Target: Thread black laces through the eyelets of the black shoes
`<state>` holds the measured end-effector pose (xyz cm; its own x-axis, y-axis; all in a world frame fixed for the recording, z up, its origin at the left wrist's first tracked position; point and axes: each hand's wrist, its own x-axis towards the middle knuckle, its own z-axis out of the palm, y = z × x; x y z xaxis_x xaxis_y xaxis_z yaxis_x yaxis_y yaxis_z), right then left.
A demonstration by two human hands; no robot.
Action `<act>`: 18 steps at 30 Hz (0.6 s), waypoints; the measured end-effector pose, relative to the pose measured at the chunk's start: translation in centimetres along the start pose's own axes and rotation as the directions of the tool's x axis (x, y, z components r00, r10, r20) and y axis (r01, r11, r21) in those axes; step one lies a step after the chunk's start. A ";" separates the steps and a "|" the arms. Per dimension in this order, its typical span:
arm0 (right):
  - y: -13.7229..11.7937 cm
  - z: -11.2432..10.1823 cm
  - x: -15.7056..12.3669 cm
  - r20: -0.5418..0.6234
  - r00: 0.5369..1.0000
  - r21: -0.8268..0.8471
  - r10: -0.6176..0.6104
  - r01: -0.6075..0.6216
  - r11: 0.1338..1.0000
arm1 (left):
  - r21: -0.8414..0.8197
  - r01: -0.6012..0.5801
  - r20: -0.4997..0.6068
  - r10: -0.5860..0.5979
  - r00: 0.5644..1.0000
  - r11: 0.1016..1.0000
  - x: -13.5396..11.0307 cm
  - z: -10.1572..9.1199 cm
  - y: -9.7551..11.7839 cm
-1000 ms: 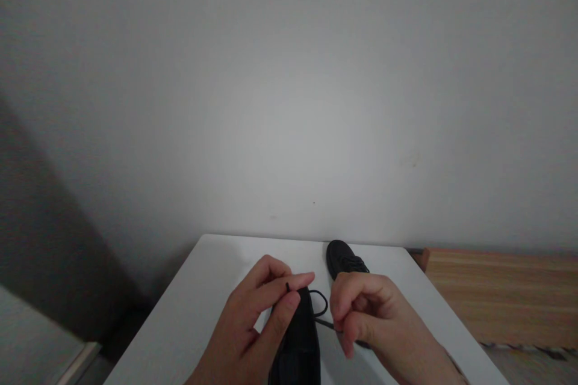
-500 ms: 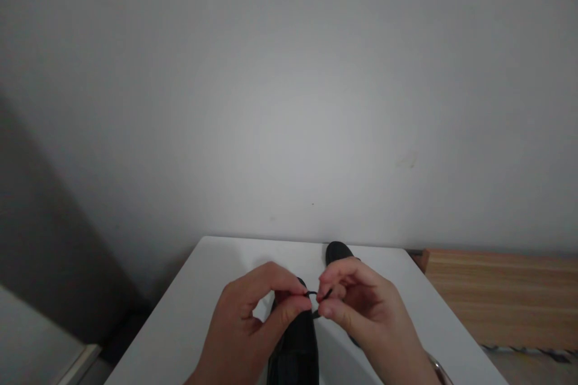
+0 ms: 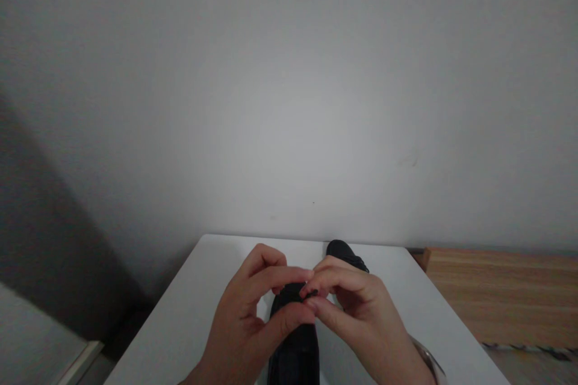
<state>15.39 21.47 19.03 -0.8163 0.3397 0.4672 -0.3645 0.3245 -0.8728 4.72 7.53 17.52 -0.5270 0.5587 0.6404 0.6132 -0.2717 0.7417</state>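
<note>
A black shoe (image 3: 293,352) lies on the white table (image 3: 194,307) right in front of me, toe pointing away. My left hand (image 3: 253,319) and my right hand (image 3: 356,319) meet above its toe end, fingertips touching. Both hands pinch the shoe's thin black lace (image 3: 309,293) between thumb and fingers; only a short bit of lace shows between them. A second black shoe (image 3: 345,251) lies behind my right hand at the table's far edge, mostly hidden by the fingers.
A plain grey wall (image 3: 289,102) rises directly behind the table. A wooden surface (image 3: 501,295) lies to the right of the table. A pale ledge (image 3: 76,364) shows at the lower left.
My hands came together from either side of the shoe and now touch at the fingertips. The lace loop that showed between them is now nearly hidden by the fingers.
</note>
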 end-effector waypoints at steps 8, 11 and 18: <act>-1.9 -1.3 -0.3 0.049 0.992 -0.010 -0.118 0.118 0.993 | 0.107 0.204 0.290 -0.227 0.930 0.973 -4.1 0.7 -6.6; -3.2 -1.7 -0.3 0.020 0.988 0.004 -0.151 0.151 0.988 | 0.160 0.245 0.280 -0.282 0.918 0.956 -6.7 1.4 -8.8; -4.9 -2.6 -0.9 0.067 0.979 -0.048 -0.192 0.196 0.980 | 0.159 0.308 0.093 -0.325 0.941 0.938 -12.8 4.5 -14.0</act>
<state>19.09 21.82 23.28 -0.7593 0.2109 0.6157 -0.4952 0.4267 -0.7568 5.50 7.75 -1.95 -0.6405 0.6871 0.3429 0.5063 0.0421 0.8613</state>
